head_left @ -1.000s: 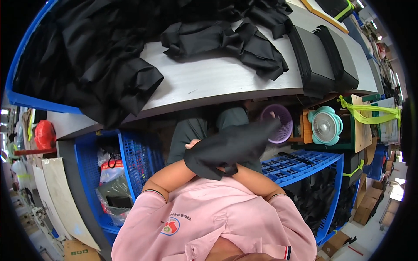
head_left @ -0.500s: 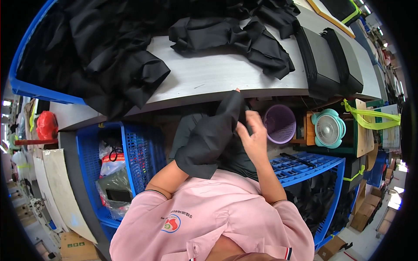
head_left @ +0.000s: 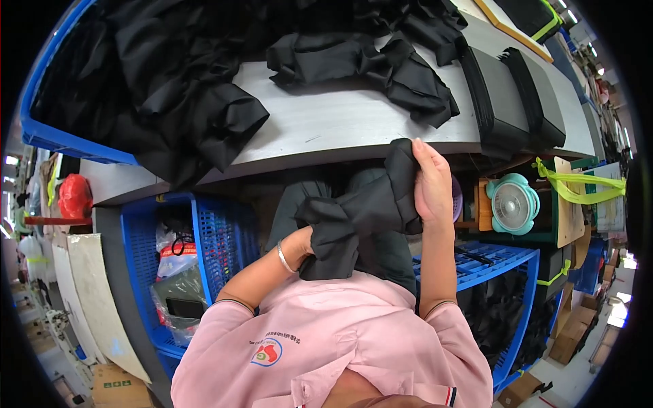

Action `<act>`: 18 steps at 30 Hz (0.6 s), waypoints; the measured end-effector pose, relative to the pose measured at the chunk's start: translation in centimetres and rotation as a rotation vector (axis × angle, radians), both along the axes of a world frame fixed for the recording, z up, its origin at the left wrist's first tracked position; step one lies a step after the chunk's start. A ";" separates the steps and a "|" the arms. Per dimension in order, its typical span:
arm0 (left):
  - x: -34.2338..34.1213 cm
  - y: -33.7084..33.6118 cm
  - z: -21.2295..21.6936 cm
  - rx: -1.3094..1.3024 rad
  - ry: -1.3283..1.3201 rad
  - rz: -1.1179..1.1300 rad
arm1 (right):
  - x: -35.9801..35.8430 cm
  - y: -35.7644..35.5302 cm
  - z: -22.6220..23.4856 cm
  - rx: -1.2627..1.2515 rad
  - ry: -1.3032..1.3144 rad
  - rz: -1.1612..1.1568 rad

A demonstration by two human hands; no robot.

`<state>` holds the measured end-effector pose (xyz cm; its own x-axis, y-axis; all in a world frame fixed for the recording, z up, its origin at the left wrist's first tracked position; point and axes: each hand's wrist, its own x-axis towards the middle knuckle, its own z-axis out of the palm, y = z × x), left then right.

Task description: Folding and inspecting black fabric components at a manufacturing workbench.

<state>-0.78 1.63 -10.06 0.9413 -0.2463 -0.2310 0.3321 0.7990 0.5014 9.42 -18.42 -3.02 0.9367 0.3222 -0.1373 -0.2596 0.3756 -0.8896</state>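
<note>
A crumpled piece of thin black fabric [head_left: 374, 206] stretches between my hands above my lap. It looks like a sleeve or bag, but its full shape is hidden by the folds. At its right end my right hand [head_left: 433, 185] is closed on the edge, fingertips at the upper corner. My left hand [head_left: 308, 246] goes into or behind the fabric's left end, a bracelet showing at the wrist. Cloth covers those fingers, so I cannot see how they are bent.
Ahead, a pale table [head_left: 320, 115] carries heaped black fabric [head_left: 333, 58] and flat black stacks [head_left: 500, 95]. A blue crate [head_left: 197, 238] stands at left, another blue crate [head_left: 507, 255] at right. Beyond my right hand are a purple basket [head_left: 457, 199] and a small fan [head_left: 513, 204].
The left forearm has drawn back, baring its wrist from the fabric. My right hand has moved right and taken hold of the fabric's end, which is now pulled out rightward.
</note>
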 end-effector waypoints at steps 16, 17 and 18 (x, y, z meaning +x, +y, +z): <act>-0.9 2.4 -2.7 -0.035 0.052 -0.010 | -3.0 1.0 0.0 -0.719 -0.749 -0.111; -0.5 2.7 -2.9 -0.024 0.045 -0.005 | -2.7 0.7 0.1 -0.607 -0.737 0.028; 0.2 3.9 -2.9 -0.016 0.038 0.008 | -3.5 0.9 1.0 -0.460 -0.540 0.027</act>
